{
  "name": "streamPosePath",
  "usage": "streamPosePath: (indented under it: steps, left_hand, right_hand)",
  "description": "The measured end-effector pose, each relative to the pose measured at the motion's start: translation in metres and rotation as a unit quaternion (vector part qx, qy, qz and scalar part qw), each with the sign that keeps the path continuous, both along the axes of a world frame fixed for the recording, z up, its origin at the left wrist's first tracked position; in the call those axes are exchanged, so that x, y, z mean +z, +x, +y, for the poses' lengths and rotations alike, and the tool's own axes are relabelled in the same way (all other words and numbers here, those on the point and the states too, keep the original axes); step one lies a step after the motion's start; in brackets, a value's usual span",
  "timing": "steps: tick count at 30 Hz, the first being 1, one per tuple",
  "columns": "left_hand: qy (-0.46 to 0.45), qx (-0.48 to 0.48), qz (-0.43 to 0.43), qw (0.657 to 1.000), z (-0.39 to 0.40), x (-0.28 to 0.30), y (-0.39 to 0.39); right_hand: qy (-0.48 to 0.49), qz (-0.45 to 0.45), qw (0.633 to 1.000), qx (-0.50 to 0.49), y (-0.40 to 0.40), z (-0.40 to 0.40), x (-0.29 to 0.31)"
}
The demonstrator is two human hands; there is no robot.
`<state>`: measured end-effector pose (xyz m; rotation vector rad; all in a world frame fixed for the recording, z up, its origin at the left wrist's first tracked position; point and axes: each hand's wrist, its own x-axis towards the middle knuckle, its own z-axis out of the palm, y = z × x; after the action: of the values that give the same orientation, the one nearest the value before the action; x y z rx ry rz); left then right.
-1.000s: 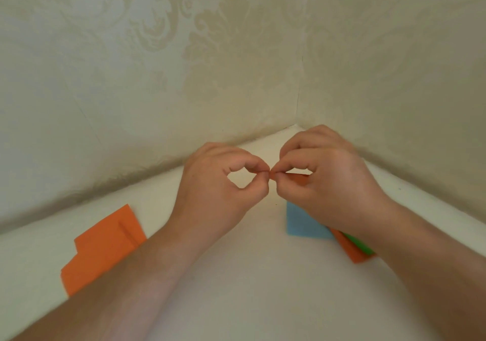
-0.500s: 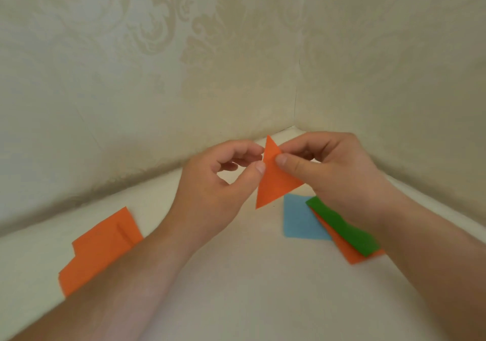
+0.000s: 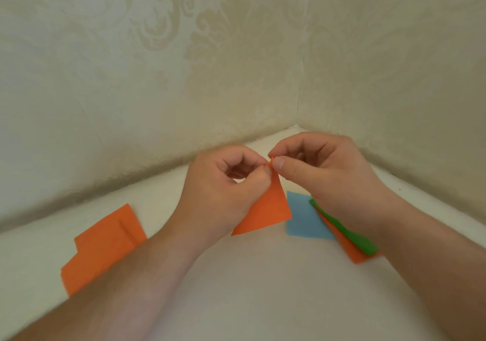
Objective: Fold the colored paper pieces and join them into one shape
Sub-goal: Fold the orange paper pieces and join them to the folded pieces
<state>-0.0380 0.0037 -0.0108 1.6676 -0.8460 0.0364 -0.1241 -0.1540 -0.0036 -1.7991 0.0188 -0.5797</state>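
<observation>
1. Pinching the top tip of the orange triangle (image 3: pixel 265 209): left hand (image 3: pixel 223 185) & right hand (image 3: pixel 323 175), both up over the table (image 3: pixel 236 301).
2. Blue paper (image 3: pixel 302 219), green paper (image 3: pixel 349 235) wait under the right hand.
3. Might go wrong: tip could slip or tear if pulled too hard, bc grip is tiny.

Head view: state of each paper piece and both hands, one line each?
orange triangle: folded, held in the air, top tip pinched by both hands
left hand: pinches the triangle's top tip
right hand: pinches the same tip
orange sheets: lying flat on the table, far left, untouched
blue paper: flat on the table
green paper: lies on an orange piece
orange piece: flat, under the green paper, overlaps the blue paper
</observation>
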Motion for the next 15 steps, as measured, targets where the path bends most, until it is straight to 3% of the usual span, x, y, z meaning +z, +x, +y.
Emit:
streamPosePath:
  steps: [9, 15]
  left_hand:
    - [0.016, 0.004, 0.020, 1.000, -0.0012, -0.0008, -0.0029]
    - [0.026, 0.010, 0.103, 0.994, -0.0047, 0.0003, -0.0042]
  right_hand:
    - [-0.058, -0.016, 0.998, -0.023, 0.0002, 0.0032, 0.0003]
    - [-0.004, -0.024, 0.998, -0.056, 0.0004, 0.0051, 0.0012]
